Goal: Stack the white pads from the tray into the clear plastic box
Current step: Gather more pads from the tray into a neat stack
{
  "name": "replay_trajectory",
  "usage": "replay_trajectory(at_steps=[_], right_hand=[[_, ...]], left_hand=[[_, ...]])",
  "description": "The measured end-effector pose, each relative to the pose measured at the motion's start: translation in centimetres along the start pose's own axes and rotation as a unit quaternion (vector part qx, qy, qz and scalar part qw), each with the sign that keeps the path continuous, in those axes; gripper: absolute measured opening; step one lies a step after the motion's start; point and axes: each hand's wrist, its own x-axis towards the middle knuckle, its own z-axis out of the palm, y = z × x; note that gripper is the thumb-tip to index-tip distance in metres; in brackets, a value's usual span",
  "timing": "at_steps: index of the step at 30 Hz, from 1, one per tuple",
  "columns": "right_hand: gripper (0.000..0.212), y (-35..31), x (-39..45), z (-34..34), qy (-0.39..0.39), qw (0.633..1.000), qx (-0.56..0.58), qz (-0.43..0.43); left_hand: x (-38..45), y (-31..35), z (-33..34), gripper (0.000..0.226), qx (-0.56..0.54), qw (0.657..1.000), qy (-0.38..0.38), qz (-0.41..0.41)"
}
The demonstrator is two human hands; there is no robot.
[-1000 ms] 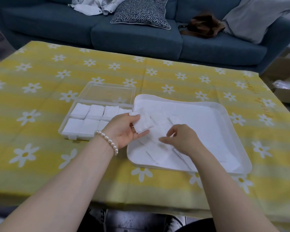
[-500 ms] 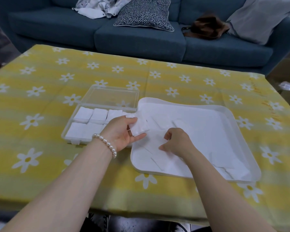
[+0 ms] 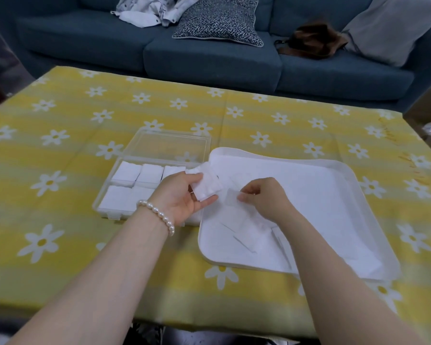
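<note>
A white tray (image 3: 373, 202) lies on the table to the right, with several white pads (image 3: 244, 237) scattered in it. Left of it stands the clear plastic box (image 3: 105, 192), lid open at the back, holding several stacks of pads (image 3: 126, 173). My left hand (image 3: 182, 195), with a pearl bracelet on the wrist, grips a small stack of pads (image 3: 207, 186) over the tray's left rim. My right hand (image 3: 264, 197) pinches a single pad (image 3: 232, 199) just above the tray, close to the left hand's stack.
A yellow tablecloth with white daisies (image 3: 60, 158) covers the table. Behind it is a blue sofa (image 3: 209, 56) with a patterned cushion (image 3: 219, 21), clothes and a brown bag (image 3: 311, 41). Cardboard boxes stand off the table's right edge.
My right hand has lifted one pad off the tray and brought it toward the stack in my left hand. The left hand has kept its stack nearly in place.
</note>
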Motion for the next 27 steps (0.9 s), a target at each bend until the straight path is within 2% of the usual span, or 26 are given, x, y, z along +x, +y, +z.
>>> replay_trajectory(at_steps=[3, 5, 10, 14, 16, 18, 21, 24, 27], right_hand=[[0.01, -0.2, 0.3, 1.1, -0.006, 0.992, -0.123, -0.041], [0.012, -0.5, 0.2, 1.3, -0.015, 0.988, -0.143, -0.053], [0.024, -0.2, 0.1, 1.0, -0.047, 0.993, -0.108, 0.006], [0.018, -0.3, -0.2, 0.0, -0.032, 0.996, -0.08, 0.021], [0.011, -0.2, -0.4, -1.2, 0.018, 0.998, -0.051, 0.021], [0.018, 0.0, -1.0, -2.6, 0.07, 0.997, -0.015, 0.016], [0.024, 0.4, -2.5, -4.1, 0.129, 0.982, 0.136, 0.017], [0.008, 0.3, -3.9, -4.9, 0.15, 0.948, 0.279, 0.03], [0.025, 0.3, -4.5, -5.1, 0.13, 0.927, 0.351, 0.038]], left_hand=[[0.2, 0.2, 0.0, 0.01, -0.005, 1.0, -0.005, 0.0], [0.2, 0.3, 0.1, 0.01, -0.007, 1.0, -0.01, 0.002], [0.1, 0.1, 0.6, 0.02, -0.003, 1.0, -0.016, 0.004], [0.0, 0.0, 0.7, 0.022, 0.002, 1.0, -0.017, 0.003], [0.0, 0.0, 0.7, 0.022, 0.005, 1.0, -0.017, 0.004], [0.1, -0.2, 0.7, 0.023, 0.009, 1.0, -0.018, 0.005], [0.0, -0.8, 1.3, 0.024, 0.02, 1.0, -0.022, -0.007], [-0.1, -1.9, 2.1, 0.021, 0.037, 0.998, -0.039, -0.018], [-0.3, -2.8, 2.7, 0.024, 0.036, 0.997, -0.058, -0.025]])
